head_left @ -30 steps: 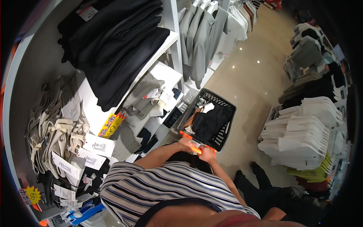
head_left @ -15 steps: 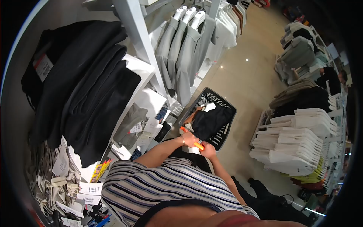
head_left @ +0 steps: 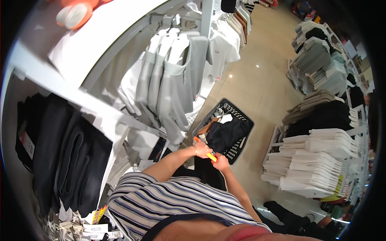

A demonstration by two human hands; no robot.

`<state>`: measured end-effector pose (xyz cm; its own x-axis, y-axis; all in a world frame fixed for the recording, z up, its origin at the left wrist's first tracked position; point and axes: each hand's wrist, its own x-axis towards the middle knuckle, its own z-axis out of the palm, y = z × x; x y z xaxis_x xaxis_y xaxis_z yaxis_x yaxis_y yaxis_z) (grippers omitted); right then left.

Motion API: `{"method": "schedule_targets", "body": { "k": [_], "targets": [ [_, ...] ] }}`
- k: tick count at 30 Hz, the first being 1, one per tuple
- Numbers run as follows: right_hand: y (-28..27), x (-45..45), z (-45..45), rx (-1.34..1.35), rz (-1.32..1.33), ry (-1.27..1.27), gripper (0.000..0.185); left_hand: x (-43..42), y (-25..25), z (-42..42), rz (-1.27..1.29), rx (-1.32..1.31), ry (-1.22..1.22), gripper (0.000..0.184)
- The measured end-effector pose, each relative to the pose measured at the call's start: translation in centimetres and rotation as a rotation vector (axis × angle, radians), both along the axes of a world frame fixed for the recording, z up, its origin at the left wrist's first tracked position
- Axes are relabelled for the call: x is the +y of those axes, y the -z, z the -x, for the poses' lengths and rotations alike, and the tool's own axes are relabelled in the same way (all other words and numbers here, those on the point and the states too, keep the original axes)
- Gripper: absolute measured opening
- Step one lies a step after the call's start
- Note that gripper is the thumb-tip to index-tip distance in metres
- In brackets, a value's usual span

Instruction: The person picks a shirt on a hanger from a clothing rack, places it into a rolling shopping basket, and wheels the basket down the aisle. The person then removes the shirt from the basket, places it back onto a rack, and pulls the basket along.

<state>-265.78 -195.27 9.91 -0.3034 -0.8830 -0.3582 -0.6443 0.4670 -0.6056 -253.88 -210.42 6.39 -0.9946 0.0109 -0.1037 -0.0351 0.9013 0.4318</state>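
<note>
A dark perforated shopping basket [head_left: 243, 138] is in front of me, with black folded clothing [head_left: 227, 132] and brown and white items inside. At its near side, my left hand [head_left: 203, 150] is wrapped around an orange bar-like handle [head_left: 212, 157], which shows on both sides of the fist. My right hand [head_left: 220, 162] closes on the lower right end of the same orange handle. The handle seems to belong to the basket, though the join is hidden by my hands.
Grey garments [head_left: 173, 84] hang on a rack at left, above dark folded trousers [head_left: 68, 156] on a shelf. White shirts [head_left: 313, 160] hang along the right. Between them runs a tiled aisle [head_left: 261, 76]. Another person's dark-clothed legs [head_left: 283, 215] show at lower right.
The left shelves and hanging grey garments have shifted down and left in view, and a white upper shelf has appeared. Both hands keep their grip at the basket.
</note>
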Motion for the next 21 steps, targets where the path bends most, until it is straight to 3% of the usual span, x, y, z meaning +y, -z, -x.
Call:
{"method": "schedule_targets", "body": {
  "k": [8,14,21],
  "targets": [
    [1.3,-4.5,7.2,0.016,0.062,0.0,0.023,-4.7,0.2,7.7,0.059,-0.072,-0.005,0.028],
    [1.8,-6.4,11.8,0.003,0.192,-0.009,0.024,-6.9,0.9,12.1,0.064,0.069,-0.013,0.026],
    [1.2,-9.0,16.9,-0.006,0.106,-0.021,0.023,-9.0,0.5,16.8,0.1,0.108,-0.037,0.026]
  ]
}}
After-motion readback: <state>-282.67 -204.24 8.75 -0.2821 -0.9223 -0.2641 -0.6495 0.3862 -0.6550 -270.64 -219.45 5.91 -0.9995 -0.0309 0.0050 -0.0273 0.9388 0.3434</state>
